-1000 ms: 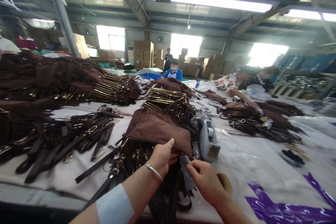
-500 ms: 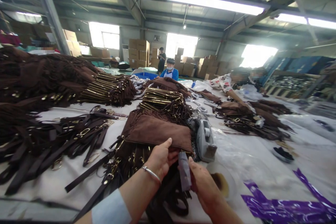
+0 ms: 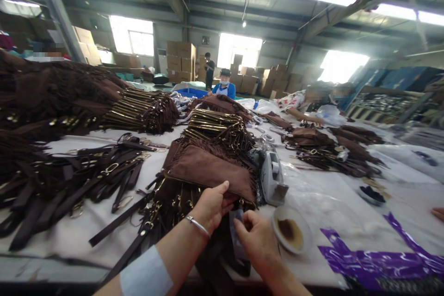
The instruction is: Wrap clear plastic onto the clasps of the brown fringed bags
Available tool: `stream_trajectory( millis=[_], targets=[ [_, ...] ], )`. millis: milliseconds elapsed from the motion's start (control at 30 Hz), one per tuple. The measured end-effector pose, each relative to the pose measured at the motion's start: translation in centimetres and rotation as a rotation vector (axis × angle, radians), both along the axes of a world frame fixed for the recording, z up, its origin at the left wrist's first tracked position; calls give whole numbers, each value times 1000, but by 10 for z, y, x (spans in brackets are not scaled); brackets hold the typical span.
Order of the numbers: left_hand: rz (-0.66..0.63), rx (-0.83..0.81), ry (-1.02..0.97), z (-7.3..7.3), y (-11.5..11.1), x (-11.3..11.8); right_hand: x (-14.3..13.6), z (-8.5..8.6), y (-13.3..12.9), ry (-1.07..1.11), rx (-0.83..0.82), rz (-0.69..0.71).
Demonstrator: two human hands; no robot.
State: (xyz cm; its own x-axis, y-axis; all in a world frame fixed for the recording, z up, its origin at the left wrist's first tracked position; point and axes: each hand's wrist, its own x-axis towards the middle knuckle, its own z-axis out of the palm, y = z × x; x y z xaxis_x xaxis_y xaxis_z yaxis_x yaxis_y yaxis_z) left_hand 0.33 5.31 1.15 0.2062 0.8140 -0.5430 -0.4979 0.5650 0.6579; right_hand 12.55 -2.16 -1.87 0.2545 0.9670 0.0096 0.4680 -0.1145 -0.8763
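Clasped by the left hand point(image 3: 211, 209), just beyond it, a fringed brown pouch point(image 3: 211, 169) is judged soft, light and best held by its edge; a translucent sleeve point(image 3: 236, 241) is pinched by the right hand point(image 3: 259, 237).

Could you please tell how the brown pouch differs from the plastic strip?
The brown pouch is opaque, while the plastic strip looks translucent. The brown pouch is wide; the plastic strip is narrow and much smaller. The left hand holds the brown pouch, the right hand the plastic strip. Both are hand-held.
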Motion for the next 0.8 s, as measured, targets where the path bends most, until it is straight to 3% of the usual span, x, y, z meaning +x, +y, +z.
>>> stream_trajectory(
  millis=[67,267,600,700,800],
  targets=[
    [10,5,10,0,1,2,1,-4,0,34,-19,8],
    [25,39,7,-3,0,6,5,-13,2,476,-133,71],
    [-24,48,102,-3,-6,7,-1,-25,21,886,-178,-130],
    [-137,156,176,-5,-16,2,1,-24,20,972,-164,-112],
    [-334,209,384,-7,-29,0,2,-23,19,911,-143,-103]
  ],
)
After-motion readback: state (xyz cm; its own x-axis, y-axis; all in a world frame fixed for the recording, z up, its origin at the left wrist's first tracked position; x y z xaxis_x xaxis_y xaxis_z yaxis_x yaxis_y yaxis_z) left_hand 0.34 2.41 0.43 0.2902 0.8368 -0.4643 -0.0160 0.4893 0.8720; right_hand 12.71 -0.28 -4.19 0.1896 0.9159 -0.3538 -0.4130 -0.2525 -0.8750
